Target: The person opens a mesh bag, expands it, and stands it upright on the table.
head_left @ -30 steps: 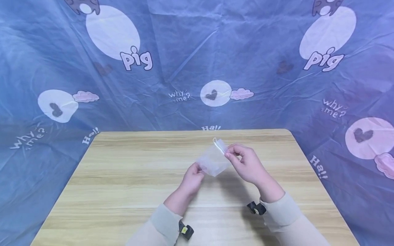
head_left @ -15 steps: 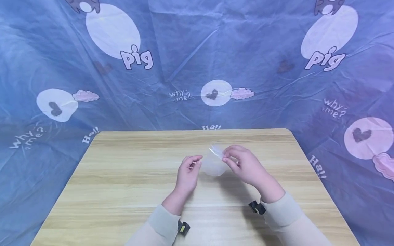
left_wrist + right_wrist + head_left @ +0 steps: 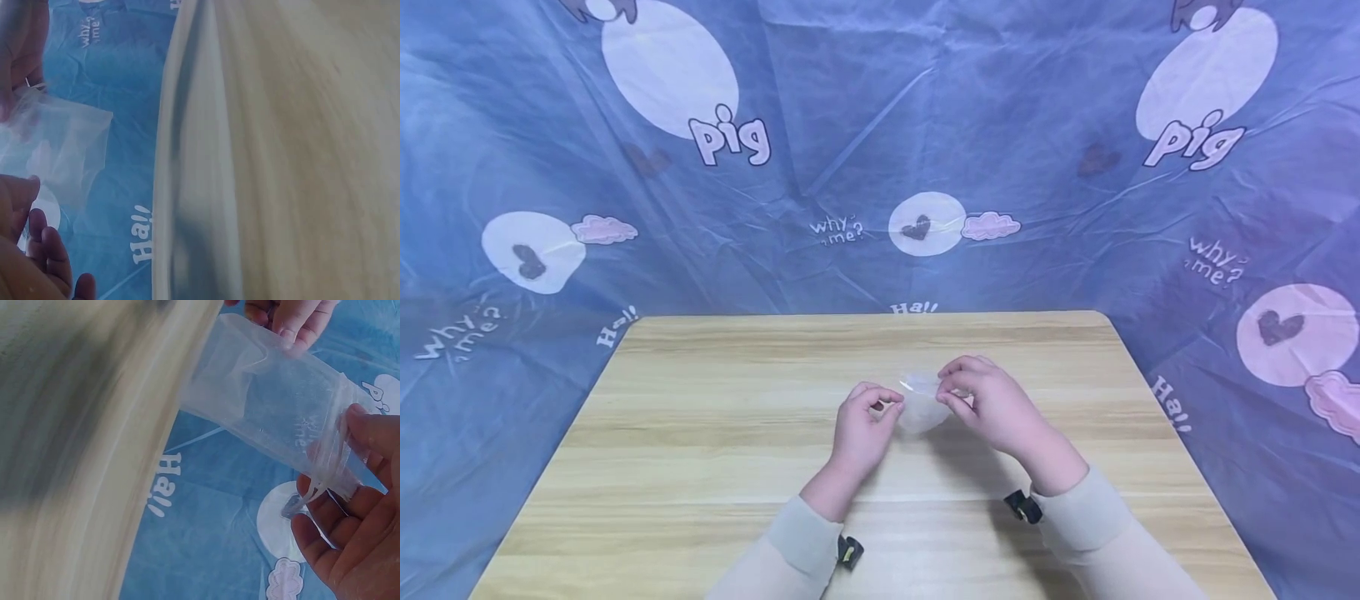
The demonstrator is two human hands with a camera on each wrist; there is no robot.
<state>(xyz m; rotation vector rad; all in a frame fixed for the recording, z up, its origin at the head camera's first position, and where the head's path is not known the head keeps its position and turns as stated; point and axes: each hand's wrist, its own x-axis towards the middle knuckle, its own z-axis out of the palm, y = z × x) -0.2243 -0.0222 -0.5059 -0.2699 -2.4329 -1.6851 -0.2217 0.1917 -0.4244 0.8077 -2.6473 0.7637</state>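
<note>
A small, sheer white drawstring pouch (image 3: 922, 412) hangs between my two hands, above the table. My right hand (image 3: 996, 408) pinches it at the drawstring end; in the right wrist view a pale cord loop (image 3: 308, 500) dangles beside those fingers. Thumb and forefinger of my left hand (image 3: 862, 425) pinch the pouch's left edge. The left wrist view has the see-through mesh (image 3: 75, 140) between both hands, its free corner pointing out. No contents can be made out through the fabric.
Beneath the hands lies a light wood-grain table (image 3: 722, 467). A blue printed cloth (image 3: 850, 108) hangs behind it and along both sides. Each sleeve cuff carries a small black wrist device (image 3: 850, 552).
My left hand let go of the pouch's lower left corner, shifted upward, and now pinches its edge nearer the drawstring end. The right hand kept its grip while the pouch tilted left.
</note>
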